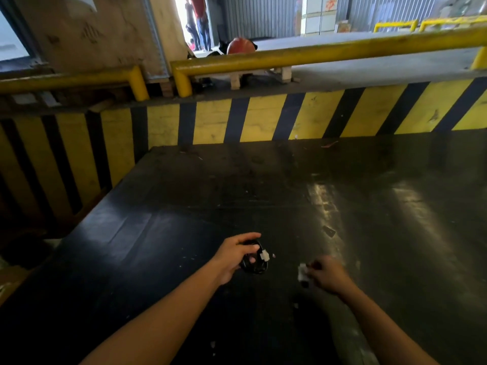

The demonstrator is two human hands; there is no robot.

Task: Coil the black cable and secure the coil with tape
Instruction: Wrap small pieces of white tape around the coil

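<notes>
Since the black cable (254, 262) looks light and springy, left hand (234, 255) clamps its coil; right hand (325, 275) pinches tape (302, 272) nearby.

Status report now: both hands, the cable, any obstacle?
Left hand shut on black cable coil. Right hand pinching small pale piece, likely tape. Dark tabletop: only small scraps.

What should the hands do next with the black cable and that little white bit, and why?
Probably bring the right hand over and press its whitish piece of tape onto the coil. The left hand already holds the black cable looped up above the dark table, and the tape hangs apart from it, not yet stuck on.
</notes>
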